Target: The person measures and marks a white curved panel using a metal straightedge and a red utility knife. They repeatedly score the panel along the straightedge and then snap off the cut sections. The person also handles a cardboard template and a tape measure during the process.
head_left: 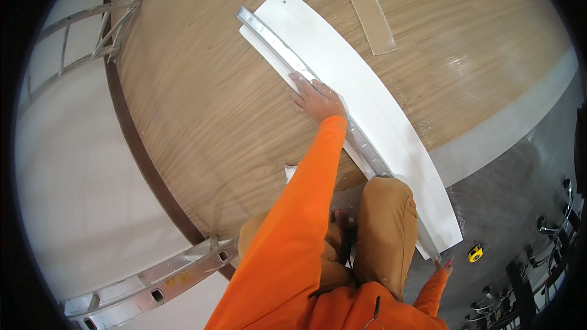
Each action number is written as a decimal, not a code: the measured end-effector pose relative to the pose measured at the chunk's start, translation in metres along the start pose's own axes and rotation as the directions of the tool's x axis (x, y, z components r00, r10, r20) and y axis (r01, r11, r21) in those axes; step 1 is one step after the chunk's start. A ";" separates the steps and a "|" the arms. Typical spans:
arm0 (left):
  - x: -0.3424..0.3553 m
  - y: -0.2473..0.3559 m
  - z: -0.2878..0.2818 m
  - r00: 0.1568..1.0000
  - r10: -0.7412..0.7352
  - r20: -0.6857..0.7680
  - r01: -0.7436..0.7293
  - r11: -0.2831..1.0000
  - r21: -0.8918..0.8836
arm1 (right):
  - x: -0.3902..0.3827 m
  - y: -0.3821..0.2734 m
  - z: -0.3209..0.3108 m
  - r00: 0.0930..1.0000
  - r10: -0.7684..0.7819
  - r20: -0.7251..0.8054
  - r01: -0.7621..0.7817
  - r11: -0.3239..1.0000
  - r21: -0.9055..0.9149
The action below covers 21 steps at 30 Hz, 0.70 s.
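Note:
A long white board lies on the wood-grain floor, running from the upper middle to the lower right. A metal channel strip lies along its left edge as a straightedge. My left hand presses flat on the strip and board near the middle, fingers spread. My right hand is at the board's near end in the lower right, mostly hidden by my knee; only fingertips show, touching the strip's end. My knee in tan trousers rests against the strip.
A yellow tape measure lies on the grey floor at the lower right. An aluminium ladder leans at the lower left, another ladder at the upper left. Offcut strips lie at the top. Dark metal stands crowd the right edge.

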State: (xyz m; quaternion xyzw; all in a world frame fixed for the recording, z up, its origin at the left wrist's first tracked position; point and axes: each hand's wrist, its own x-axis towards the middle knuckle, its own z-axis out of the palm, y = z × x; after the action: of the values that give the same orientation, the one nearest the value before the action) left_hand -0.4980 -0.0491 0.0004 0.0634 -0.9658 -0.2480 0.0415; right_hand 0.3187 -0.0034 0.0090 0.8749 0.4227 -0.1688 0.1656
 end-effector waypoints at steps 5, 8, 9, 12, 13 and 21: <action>-0.003 0.005 -0.002 1.000 -0.020 0.016 0.021 0.997 -0.069 | -0.024 -0.026 -0.024 1.000 0.002 0.014 0.001 0.962 -0.273; -0.002 0.004 0.003 0.999 -0.036 0.014 0.037 0.993 -0.109 | -0.031 -0.049 -0.037 0.970 -0.239 -0.044 0.220 0.943 -0.250; -0.002 0.002 0.005 0.999 -0.044 0.010 0.045 0.992 -0.117 | -0.026 -0.064 -0.038 0.941 -0.335 -0.039 0.322 0.927 -0.193; -0.003 0.002 0.013 0.998 -0.049 0.026 0.052 0.987 -0.151 | -0.015 -0.141 -0.023 0.782 -0.611 -0.122 0.619 0.738 0.267; -0.001 -0.007 0.009 0.995 -0.084 -0.045 0.079 0.990 -0.116 | -0.079 -0.228 -0.021 0.745 -0.664 -0.069 0.597 0.616 0.514; -0.002 0.000 0.011 0.980 -0.200 0.010 0.199 0.979 0.033 | -0.392 -0.644 0.036 -0.154 -0.988 0.007 0.787 -0.118 0.605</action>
State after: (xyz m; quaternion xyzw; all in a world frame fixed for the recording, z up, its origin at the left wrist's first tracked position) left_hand -0.4975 -0.0435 -0.0089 0.1588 -0.9587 -0.2357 0.0089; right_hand -0.4293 0.0915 0.0530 0.2288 0.8148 -0.5241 -0.0952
